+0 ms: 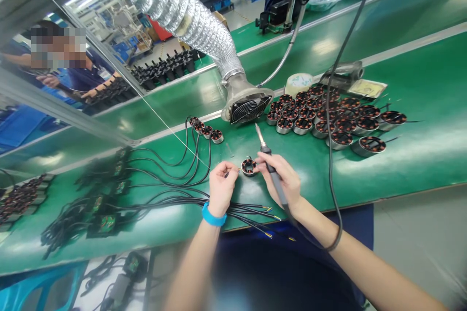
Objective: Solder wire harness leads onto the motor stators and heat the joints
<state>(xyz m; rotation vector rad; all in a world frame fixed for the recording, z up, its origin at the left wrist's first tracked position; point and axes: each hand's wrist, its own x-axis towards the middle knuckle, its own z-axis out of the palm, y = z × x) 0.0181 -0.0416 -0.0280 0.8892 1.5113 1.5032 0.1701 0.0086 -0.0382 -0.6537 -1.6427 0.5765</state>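
Note:
A small round motor stator [249, 166] with copper windings lies on the green bench [401, 165] between my hands. My left hand [221, 188], with a blue wristband, is closed in a pinch on a thin wire end just left of the stator. My right hand [282, 177] grips a soldering iron [266, 155] like a pen, tip pointing up and away, and its fingertips touch the stator's right side. The iron's black cable [330, 155] loops over my right forearm and rises up out of view.
Several stators [328, 116] stand grouped at the right. A fume extractor fan [248, 107] on a silver duct [182, 9] sits just behind. Black wired boards [105, 204] and cables [164, 175] spread at the left. Another person [73, 77] works behind a slanted panel.

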